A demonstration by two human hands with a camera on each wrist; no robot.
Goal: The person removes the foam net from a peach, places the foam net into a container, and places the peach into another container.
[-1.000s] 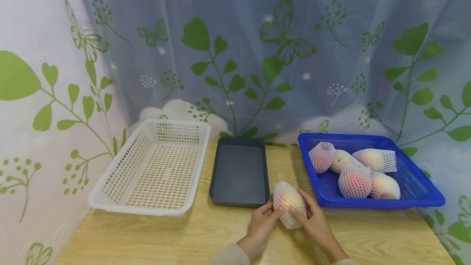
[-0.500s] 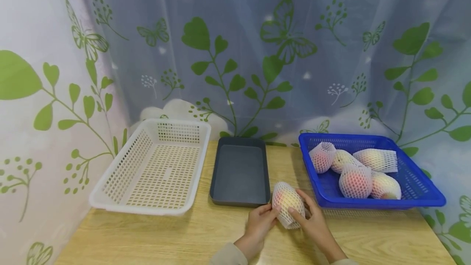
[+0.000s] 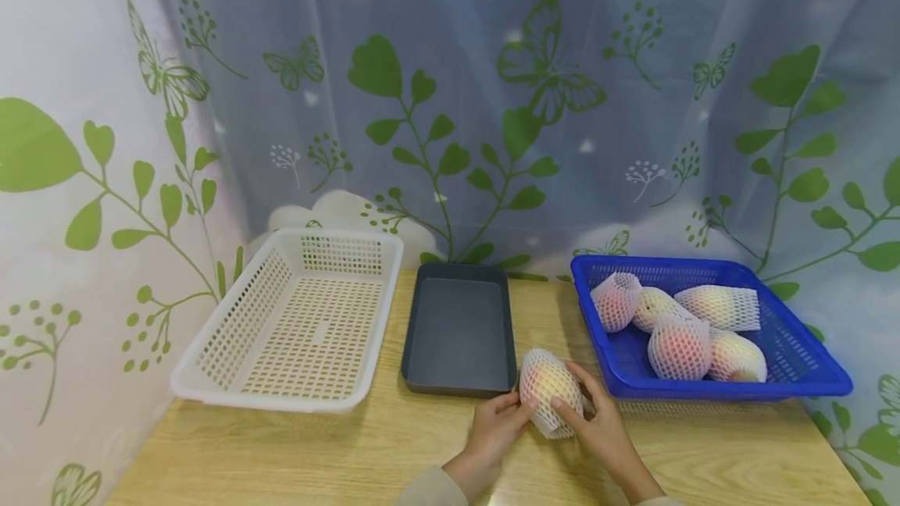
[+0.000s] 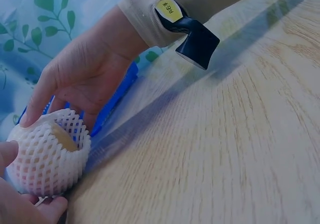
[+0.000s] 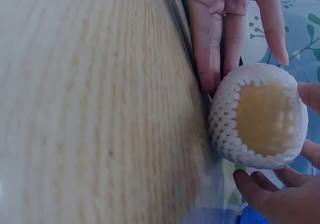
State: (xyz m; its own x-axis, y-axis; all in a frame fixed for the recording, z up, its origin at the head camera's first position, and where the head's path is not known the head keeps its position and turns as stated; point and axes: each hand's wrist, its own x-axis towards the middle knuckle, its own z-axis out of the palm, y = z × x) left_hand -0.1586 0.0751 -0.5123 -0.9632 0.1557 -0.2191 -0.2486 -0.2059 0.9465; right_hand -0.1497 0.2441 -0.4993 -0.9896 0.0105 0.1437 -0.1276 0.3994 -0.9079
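Near the front right corner of the dark tray (image 3: pixel 460 326), the left hand (image 3: pixel 492 429), fingers partly bent, grips the left side of a net-sleeved fruit (image 3: pixel 545 379), whose right side the right hand (image 3: pixel 606 429) clasps, thumb and fingers parted, near the blue basket (image 3: pixel 703 390).

Wooden table (image 3: pixel 295 455): white basket (image 3: pixel 270 400), tray (image 3: pixel 460 326), blue basket (image 3: pixel 724 390).

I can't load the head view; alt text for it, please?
Left hand and right hand hold a fruit in white netting at a wooden table. A white basket and dark tray lie to the left, a blue basket holding five more fruits to the right.
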